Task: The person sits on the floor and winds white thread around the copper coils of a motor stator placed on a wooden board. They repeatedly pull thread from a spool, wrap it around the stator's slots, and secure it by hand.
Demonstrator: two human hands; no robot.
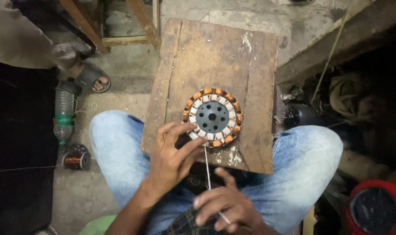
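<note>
Copper-wound stator (212,117) laid on wooden board (215,78), centre. Left hand (172,159) pinched at its near rim. Right hand (222,209) gripped around thin white strip (207,172). Risk: winding insulation nicked if strip is forced.

- Both forearms are bare; no sleeve reaches into view, and no watch or ring shows on the left hand (172,159) or the right hand (222,206).
- The legs wear light blue jeans (115,148), faded pale over the knees and creased at the thighs.
- A strip of dark green and black checked cloth (185,223) shows at the lap between the thighs.
</note>
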